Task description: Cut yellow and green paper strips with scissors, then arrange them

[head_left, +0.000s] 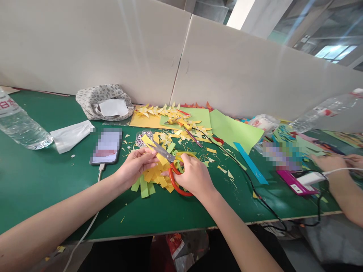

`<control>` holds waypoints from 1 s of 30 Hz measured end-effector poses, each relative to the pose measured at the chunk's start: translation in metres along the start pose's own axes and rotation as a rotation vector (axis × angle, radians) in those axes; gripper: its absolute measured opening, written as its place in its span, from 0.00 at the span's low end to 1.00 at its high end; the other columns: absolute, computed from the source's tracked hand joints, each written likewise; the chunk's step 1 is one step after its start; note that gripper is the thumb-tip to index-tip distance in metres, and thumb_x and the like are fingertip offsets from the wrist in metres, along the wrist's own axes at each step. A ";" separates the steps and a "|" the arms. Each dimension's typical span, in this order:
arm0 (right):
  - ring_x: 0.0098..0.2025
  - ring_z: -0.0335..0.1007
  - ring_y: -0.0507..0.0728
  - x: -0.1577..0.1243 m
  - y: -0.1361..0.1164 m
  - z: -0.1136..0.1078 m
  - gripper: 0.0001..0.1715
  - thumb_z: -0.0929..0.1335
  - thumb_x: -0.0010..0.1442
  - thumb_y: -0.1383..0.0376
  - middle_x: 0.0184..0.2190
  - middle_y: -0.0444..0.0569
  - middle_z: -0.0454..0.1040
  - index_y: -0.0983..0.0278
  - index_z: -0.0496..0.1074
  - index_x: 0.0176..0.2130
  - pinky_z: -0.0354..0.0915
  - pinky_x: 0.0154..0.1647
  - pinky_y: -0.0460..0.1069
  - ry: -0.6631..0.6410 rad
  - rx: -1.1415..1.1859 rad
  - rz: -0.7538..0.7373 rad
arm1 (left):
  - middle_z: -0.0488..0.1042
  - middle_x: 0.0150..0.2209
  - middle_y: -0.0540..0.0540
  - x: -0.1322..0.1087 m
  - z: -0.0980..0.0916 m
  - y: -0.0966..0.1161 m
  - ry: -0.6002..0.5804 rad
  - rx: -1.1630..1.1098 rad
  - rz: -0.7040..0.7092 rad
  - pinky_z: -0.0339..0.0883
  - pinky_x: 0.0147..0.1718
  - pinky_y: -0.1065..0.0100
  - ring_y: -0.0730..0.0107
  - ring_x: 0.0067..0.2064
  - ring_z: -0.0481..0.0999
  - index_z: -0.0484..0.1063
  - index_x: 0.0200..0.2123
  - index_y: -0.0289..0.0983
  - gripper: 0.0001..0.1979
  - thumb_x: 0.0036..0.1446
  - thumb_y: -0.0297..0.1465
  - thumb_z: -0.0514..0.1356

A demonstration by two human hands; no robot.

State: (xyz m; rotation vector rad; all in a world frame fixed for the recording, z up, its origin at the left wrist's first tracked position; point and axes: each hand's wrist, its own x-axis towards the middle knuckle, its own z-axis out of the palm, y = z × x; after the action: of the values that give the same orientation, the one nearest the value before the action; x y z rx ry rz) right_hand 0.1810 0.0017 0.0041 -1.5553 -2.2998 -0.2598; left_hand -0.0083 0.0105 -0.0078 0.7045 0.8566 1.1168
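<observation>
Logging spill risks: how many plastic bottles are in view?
2: left bottle, left of the phone; right bottle, at the far right by the partition. Others could be hidden.

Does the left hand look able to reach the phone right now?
Probably yes: the phone lies uncovered to the left of the left hand, no obstacle visible between, though that hand holds a yellow strip.

Soft, fairly bright light is falling evenly over the middle of the frame, while a window (336,52) is glowing at the upper right. Pale flare streaks are crossing the upper left of centre and the upper right. Lens distortion is stretching a bottle (27,122) at the left edge. Pixelation is masking a phone screen (107,143) left of centre. Shadow is darkening the bottom.
</observation>
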 end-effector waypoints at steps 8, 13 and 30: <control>0.23 0.64 0.54 0.000 0.001 0.001 0.29 0.60 0.48 0.40 0.20 0.47 0.66 0.64 0.59 0.26 0.53 0.22 0.47 0.004 -0.001 -0.008 | 0.76 0.25 0.49 0.000 0.000 0.000 -0.004 -0.003 -0.006 0.70 0.30 0.81 0.79 0.28 0.76 0.69 0.27 0.34 0.06 0.47 0.29 0.64; 0.21 0.63 0.52 0.000 0.002 0.000 0.29 0.60 0.49 0.41 0.19 0.46 0.65 0.64 0.59 0.25 0.51 0.20 0.46 0.009 0.002 -0.018 | 0.76 0.25 0.48 0.000 -0.001 0.000 -0.002 -0.007 -0.001 0.71 0.30 0.81 0.79 0.28 0.76 0.69 0.27 0.34 0.06 0.47 0.29 0.64; 0.21 0.64 0.53 0.000 0.003 0.002 0.28 0.60 0.49 0.42 0.19 0.46 0.67 0.64 0.60 0.25 0.50 0.20 0.46 0.024 -0.035 -0.022 | 0.76 0.25 0.48 0.001 -0.001 -0.001 0.007 -0.014 -0.014 0.71 0.30 0.81 0.79 0.28 0.76 0.69 0.27 0.34 0.06 0.47 0.29 0.64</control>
State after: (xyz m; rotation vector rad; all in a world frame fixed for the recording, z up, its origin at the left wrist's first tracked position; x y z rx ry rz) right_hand 0.1830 0.0037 0.0022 -1.5356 -2.3065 -0.3241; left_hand -0.0086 0.0109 -0.0088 0.6819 0.8578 1.1121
